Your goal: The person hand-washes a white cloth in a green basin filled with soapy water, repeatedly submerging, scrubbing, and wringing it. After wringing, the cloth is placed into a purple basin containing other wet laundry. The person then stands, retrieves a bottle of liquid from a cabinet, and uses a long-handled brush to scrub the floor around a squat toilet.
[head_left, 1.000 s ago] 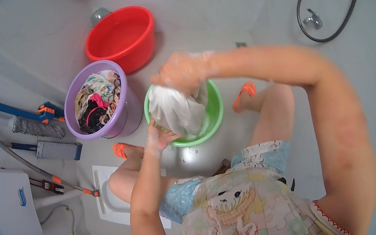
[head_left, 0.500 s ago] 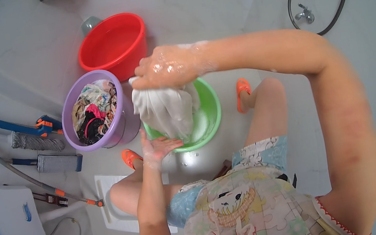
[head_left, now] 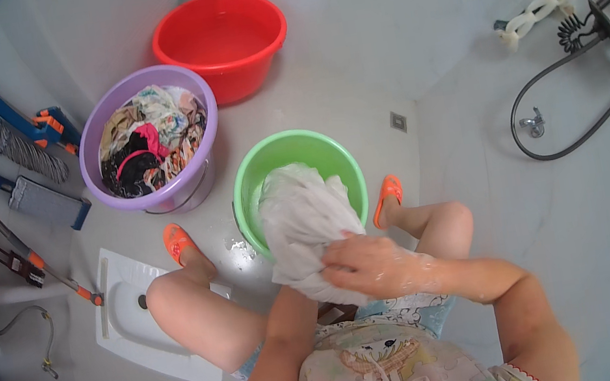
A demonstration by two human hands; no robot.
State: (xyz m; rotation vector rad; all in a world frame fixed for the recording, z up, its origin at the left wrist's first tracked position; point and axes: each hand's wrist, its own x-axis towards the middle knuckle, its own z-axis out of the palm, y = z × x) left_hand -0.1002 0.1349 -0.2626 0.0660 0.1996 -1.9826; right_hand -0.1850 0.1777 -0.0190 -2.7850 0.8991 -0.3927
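A wet white cloth (head_left: 298,223), bunched up, hangs partly inside the green basin (head_left: 290,147) and partly over its near rim toward my lap. My right hand (head_left: 377,265) grips the cloth's near end, fingers curled on it, with a little suds on the wrist. From below, my left forearm (head_left: 293,318) reaches under the cloth. The cloth hides my left hand, so its fingers do not show.
A purple bucket (head_left: 93,176) full of mixed clothes stands left, beside a red tub (head_left: 222,70) at the back. The squat toilet (head_left: 176,358) lies by my left leg. Mops (head_left: 47,201) lean left; a shower hose (head_left: 519,108) hangs right.
The cloth, held up high by my right hand, has come down and toward me over the basin. My left hand, open beside the basin before, is now beneath the cloth. The view has shifted.
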